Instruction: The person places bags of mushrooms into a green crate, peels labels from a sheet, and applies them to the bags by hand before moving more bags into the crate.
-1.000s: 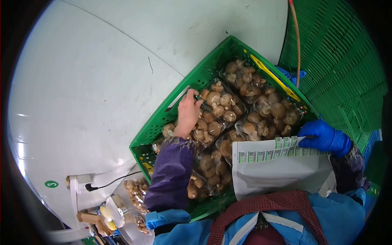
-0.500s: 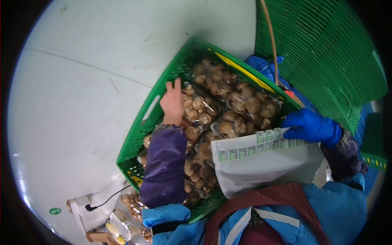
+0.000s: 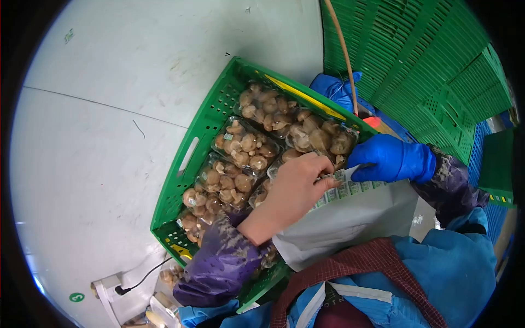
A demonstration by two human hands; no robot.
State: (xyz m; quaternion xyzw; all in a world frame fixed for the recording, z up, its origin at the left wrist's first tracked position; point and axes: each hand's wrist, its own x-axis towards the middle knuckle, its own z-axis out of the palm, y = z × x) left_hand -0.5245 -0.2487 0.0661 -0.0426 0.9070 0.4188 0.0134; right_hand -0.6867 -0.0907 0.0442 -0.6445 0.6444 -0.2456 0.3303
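A green crate (image 3: 191, 131) holds several clear packs of brown mushrooms (image 3: 249, 145). My left hand (image 3: 298, 188), bare, is over the packs, its thumb and fingers pinched at the top edge of a label sheet (image 3: 350, 213). Whether a label is between those fingertips is hidden. The sheet is white, with rows of small green labels along its upper edge. My right hand (image 3: 391, 158), in a blue glove, is closed on the sheet's upper right corner. Small green-and-white labels show on some packs at the left.
Green slatted crates (image 3: 404, 60) stand at the upper right, with a brown cord (image 3: 343, 49) hanging before them. Blue plastic (image 3: 333, 90) lies behind the crate. A white wall-like surface (image 3: 109, 136) is at left; a black cable (image 3: 145, 276) and more packs are at lower left.
My left hand has moved from the packs near the crate's left side rightward to the label sheet, its fingers now pinched. The view has shifted slightly, and my right hand still holds the sheet.
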